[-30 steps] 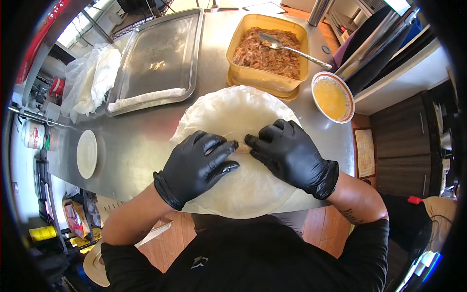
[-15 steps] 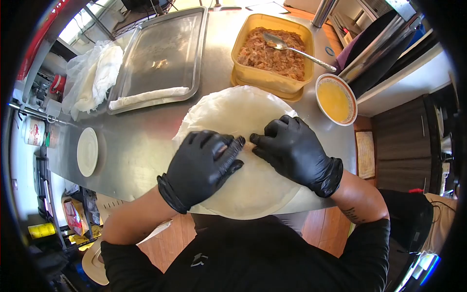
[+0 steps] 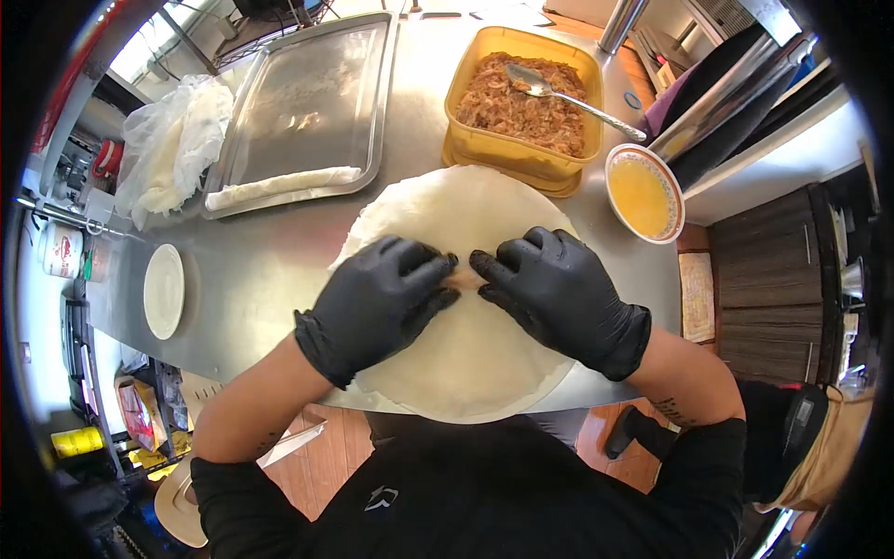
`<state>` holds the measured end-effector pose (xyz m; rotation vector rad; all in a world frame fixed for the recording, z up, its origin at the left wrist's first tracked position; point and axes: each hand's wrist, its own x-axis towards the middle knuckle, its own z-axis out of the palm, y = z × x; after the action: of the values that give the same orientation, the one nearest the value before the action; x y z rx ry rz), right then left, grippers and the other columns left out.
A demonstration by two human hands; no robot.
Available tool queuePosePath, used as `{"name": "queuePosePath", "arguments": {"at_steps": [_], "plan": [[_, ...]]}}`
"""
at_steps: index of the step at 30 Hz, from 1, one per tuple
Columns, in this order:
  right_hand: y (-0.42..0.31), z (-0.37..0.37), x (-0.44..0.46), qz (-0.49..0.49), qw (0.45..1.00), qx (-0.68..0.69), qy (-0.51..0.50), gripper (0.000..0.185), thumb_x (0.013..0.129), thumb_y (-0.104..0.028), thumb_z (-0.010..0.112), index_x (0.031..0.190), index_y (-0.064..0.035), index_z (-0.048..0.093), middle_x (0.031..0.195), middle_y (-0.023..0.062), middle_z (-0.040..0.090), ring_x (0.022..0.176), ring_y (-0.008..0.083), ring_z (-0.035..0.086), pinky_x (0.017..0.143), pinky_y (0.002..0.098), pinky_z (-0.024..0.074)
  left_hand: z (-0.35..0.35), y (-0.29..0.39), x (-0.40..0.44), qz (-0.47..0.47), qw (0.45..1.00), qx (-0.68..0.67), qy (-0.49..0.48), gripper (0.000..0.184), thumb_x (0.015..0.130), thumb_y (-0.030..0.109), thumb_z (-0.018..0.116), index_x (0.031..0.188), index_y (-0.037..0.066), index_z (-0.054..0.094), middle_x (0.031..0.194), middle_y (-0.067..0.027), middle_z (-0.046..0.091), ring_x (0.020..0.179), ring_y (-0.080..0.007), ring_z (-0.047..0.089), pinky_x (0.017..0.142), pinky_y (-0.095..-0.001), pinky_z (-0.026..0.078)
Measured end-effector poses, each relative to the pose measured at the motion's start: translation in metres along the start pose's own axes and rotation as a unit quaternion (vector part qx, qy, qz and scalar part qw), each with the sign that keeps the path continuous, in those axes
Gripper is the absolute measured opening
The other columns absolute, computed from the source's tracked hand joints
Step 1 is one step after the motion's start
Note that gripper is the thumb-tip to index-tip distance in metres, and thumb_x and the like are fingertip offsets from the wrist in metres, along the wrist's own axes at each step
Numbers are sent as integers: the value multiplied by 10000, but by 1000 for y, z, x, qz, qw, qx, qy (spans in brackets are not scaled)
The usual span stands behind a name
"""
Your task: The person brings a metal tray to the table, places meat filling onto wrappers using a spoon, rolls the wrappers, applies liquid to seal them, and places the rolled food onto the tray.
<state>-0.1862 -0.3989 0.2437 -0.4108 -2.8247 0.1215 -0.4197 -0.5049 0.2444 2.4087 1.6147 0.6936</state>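
Across the front of the metal table lies a large, thin round dough sheet [image 3: 466, 373], its far edge uneven. A small strip of brownish filling [image 3: 463, 279] shows on it between my two black-gloved hands. My left hand [image 3: 386, 296] is curled, thumb and fingers closed around the strip's left part. Facing it, my right hand [image 3: 549, 289] has its fingers bent and its thumb and index tips at the strip's right part. Most of the filling is hidden under the hands. A yellow container [image 3: 452, 102] of shredded filling stands beyond the sheet, a metal spoon [image 3: 596, 114] resting in it.
At the far left, a metal tray [image 3: 380, 112] holds one rolled pastry [image 3: 284, 186]. Beside it are a plastic bag of sheets [image 3: 177, 149] and a white plate [image 3: 165, 292]. A bowl of yellow liquid [image 3: 643, 196] sits right. A person's shoe [image 3: 618, 433] is at lower right.
My left fingers have curled in more and turned, and the hands sit slightly apart with the filling showing between them. A person's shoe and leg have come into view at lower right.
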Motion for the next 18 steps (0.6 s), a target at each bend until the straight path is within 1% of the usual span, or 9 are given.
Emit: {"name": "queuePosePath", "arguments": {"at_steps": [1,2,4,6,8,10,12,13,18], "plan": [[1,0,1,-4,1000,5,2,348,886,-270,699,1199,-119,677,911,50,629,859,249,625,732,407,509,-6,-1,-2,-4,1000,-12,27,464,833,252,800,1231,46,678,1113,-159,684,969,-341,651,862,-438,546],[2,-1,1,-4,1000,16,2,330,886,-265,700,1181,-120,681,911,49,628,860,248,624,722,408,509,-21,-8,-8,-27,998,-48,24,539,800,251,849,1252,21,667,1179,-194,680,1061,-355,659,927,-426,542],[6,-2,3,-9,999,31,7,312,886,-261,700,1164,-120,685,911,49,628,861,248,622,711,409,509,-54,-16,-24,-72,992,-90,48,547,785,190,867,1260,11,664,1238,-206,676,1126,-348,658,962,-412,530],[6,-3,3,-9,998,59,34,293,887,-255,703,1147,-123,695,909,50,625,859,253,621,717,410,505,-68,-31,-50,-132,969,-118,175,537,774,147,871,1253,12,669,1252,-208,679,1167,-329,652,990,-415,514],[2,-4,4,-12,998,52,36,281,887,-248,706,1136,-118,700,909,50,625,857,258,616,716,409,498,-72,-20,-57,-180,962,-95,181,506,777,144,873,1227,20,679,1218,-192,691,1134,-331,655,975,-434,518],[1,-5,6,-8,999,30,16,288,887,-242,706,1145,-113,698,908,49,626,853,257,612,712,410,488,-52,0,-38,-40,993,-108,41,442,801,180,853,1187,34,693,1168,-161,698,1085,-329,657,943,-438,524],[0,-5,7,-11,999,26,21,289,888,-241,706,1145,-109,698,908,50,627,852,256,611,712,409,484,-24,-2,-28,38,999,-24,21,449,785,172,849,1184,30,701,1161,-154,682,1057,-322,659,941,-425,518],[1,-5,6,-10,999,24,25,290,888,-240,705,1146,-106,697,907,51,627,850,255,610,711,408,481,-13,-6,-25,51,998,-11,34,423,808,201,831,1178,40,705,1093,-130,705,968,-321,670,879,-422,525],[0,-8,1,15,998,62,17,350,857,-196,763,1189,-97,711,964,71,661,886,274,619,767,413,490,-2,-13,-17,31,998,1,49,362,815,164,813,1154,71,722,1003,-100,714,894,-309,666,804,-429,519]]}}
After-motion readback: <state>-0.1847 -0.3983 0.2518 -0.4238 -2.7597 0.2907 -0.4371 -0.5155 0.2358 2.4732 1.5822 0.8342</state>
